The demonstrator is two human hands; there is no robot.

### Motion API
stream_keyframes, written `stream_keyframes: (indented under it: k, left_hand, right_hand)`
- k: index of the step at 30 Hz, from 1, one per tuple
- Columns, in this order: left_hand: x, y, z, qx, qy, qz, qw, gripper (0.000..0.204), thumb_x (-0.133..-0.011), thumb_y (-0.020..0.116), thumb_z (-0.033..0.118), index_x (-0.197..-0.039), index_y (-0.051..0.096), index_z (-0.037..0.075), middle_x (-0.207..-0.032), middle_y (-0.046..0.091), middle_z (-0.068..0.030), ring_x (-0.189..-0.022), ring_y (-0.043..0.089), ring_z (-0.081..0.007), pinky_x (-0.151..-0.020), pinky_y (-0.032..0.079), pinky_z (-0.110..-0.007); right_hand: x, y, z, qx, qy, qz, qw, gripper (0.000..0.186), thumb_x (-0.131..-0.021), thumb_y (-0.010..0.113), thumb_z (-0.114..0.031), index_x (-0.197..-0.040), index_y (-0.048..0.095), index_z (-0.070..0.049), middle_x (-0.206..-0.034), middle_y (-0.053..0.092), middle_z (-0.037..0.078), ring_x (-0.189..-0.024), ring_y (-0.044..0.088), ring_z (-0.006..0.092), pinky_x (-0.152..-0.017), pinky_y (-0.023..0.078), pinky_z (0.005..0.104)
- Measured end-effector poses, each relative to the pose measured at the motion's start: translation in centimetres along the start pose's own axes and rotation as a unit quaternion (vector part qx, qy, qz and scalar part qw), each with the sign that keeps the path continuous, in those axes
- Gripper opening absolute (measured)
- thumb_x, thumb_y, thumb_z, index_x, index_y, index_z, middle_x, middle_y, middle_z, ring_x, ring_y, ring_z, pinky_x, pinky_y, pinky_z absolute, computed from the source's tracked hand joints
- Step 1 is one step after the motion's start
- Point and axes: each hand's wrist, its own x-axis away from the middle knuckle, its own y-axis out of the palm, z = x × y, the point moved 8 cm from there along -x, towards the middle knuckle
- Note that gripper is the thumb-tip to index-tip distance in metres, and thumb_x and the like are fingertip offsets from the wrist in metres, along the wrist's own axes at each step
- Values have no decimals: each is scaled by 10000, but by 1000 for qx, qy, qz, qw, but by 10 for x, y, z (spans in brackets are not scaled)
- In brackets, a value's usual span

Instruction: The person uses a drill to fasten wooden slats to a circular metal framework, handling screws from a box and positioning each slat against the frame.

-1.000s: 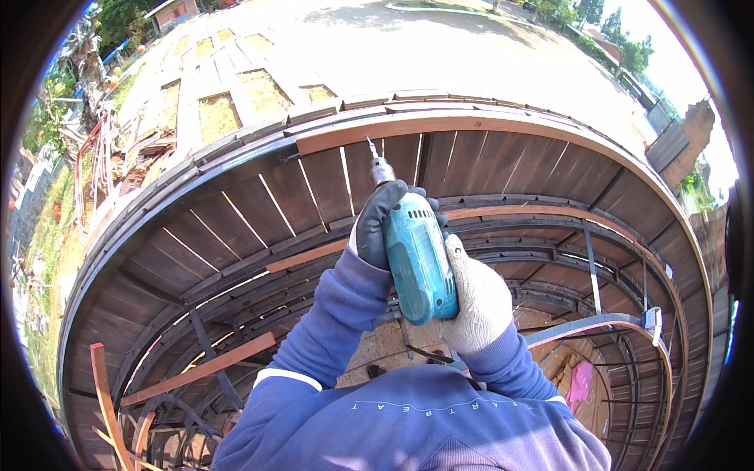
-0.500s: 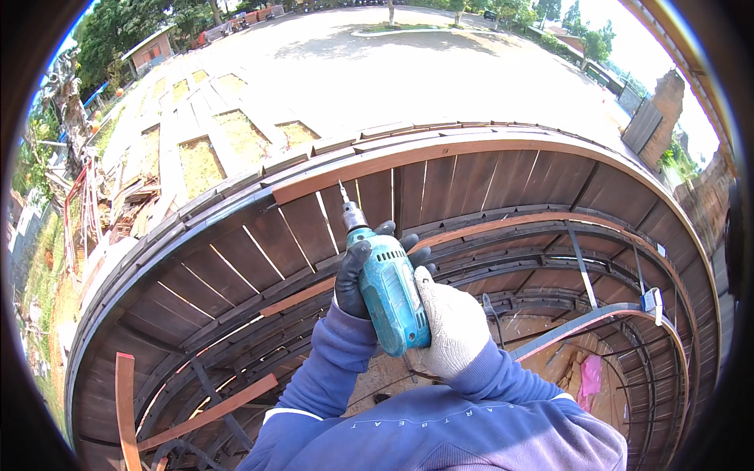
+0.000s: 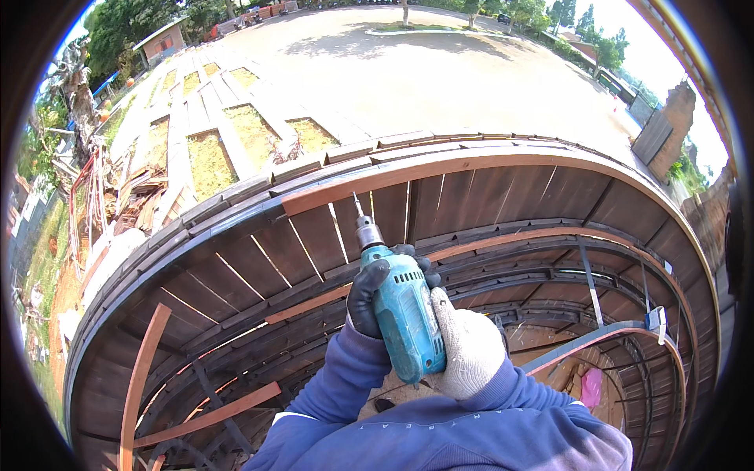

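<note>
My left hand (image 3: 366,294), in a dark glove, grips the front of a teal power drill (image 3: 404,314). My right hand (image 3: 467,349), in a pale knit glove, is wrapped round the drill's right side. The slim bit (image 3: 357,204) points up toward a reddish-brown wooden strip (image 3: 408,173) along the top of a curved frame, just right of that strip's left end; I cannot tell whether the tip touches it. Dark slats (image 3: 448,204) line the curve behind the drill.
Curved metal rails (image 3: 550,251) run below the slats. Loose wooden strips (image 3: 145,361) lean at the lower left, and a pink object (image 3: 591,385) lies low at the right. Beyond the frame are a paved yard (image 3: 479,86), narrow planted beds (image 3: 208,161) and trees.
The frame and yard appear lower in the picture as the view has shifted. The drill, held in both my hands throughout, has moved down in the picture and slightly left since a second ago.
</note>
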Motion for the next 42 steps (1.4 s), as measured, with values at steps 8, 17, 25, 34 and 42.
stream_keyframes:
  k: [8,17,25,34,42]
  left_hand:
    - [-4,-2,-3,24,-4,-5,1000,504,-882,749,300,-1258,562,22,-1115,675,-196,-1033,715,-360,-886,629,-528]
    - [-10,-6,1,2,15,17,1000,582,-852,743,330,-1263,553,-35,-1100,675,-235,-1007,737,-384,-853,658,-535]
    - [-13,-3,4,1,5,4,1000,561,-886,750,342,-1287,549,4,-1116,678,-195,-1027,726,-369,-895,632,-521]
    - [-18,-4,5,10,8,-11,1000,555,-896,740,356,-1285,555,6,-1130,679,-206,-1028,731,-385,-885,637,-529]
    - [-20,-5,3,35,4,-19,999,541,-897,722,360,-1271,560,4,-1125,681,-210,-1017,735,-386,-875,640,-532]
  right_hand:
    - [0,5,9,6,3,-17,1000,1141,-638,959,-330,-1502,378,137,-985,692,220,-830,703,387,-747,562,466]
    - [-6,-5,5,-2,-11,5,1000,1109,-633,940,-270,-1495,378,144,-951,686,220,-811,701,383,-734,558,469]
    - [-13,-10,3,20,-1,-5,1000,1079,-604,918,-161,-1499,388,129,-974,694,227,-844,706,392,-774,563,471]
    - [-18,-13,1,28,-13,-9,999,1053,-619,916,-167,-1477,396,149,-951,697,211,-835,709,381,-748,566,473]
    - [-21,-17,-1,46,-23,-15,999,1063,-622,933,-220,-1470,406,145,-951,697,211,-837,711,374,-747,566,474]
